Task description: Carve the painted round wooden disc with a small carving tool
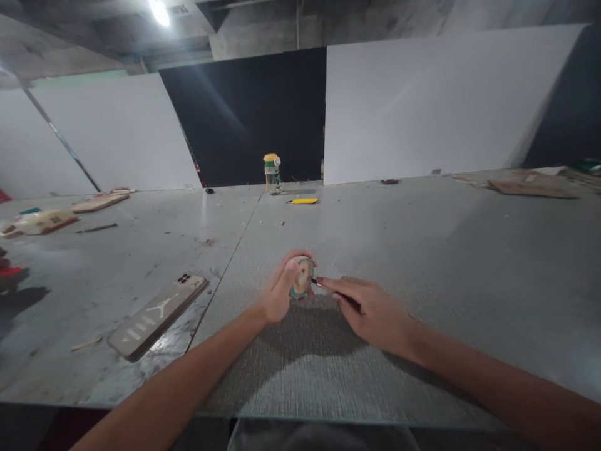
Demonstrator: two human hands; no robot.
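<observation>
My left hand (280, 285) is wrapped round a small oval piece (303, 275), tan in the middle with teal at its edges. Its thumb presses on the near face, and the fingers curl behind. From the right, my right hand (370, 307) pinches a thin tool with a dark, shiny tip (315, 282). That tip is at the right edge of the oval piece; whether it touches cannot be made out. Both hands are just above the grey table (422, 250), casting a shadow below.
A phone in a case (159, 316) lies to the left. Farther back are a yellow utility knife (304, 201) and a yellow-lidded bottle (272, 172). At far left are a thin dark stick (97, 228) and a pale bag (40, 220). A flat board (530, 188) lies back right.
</observation>
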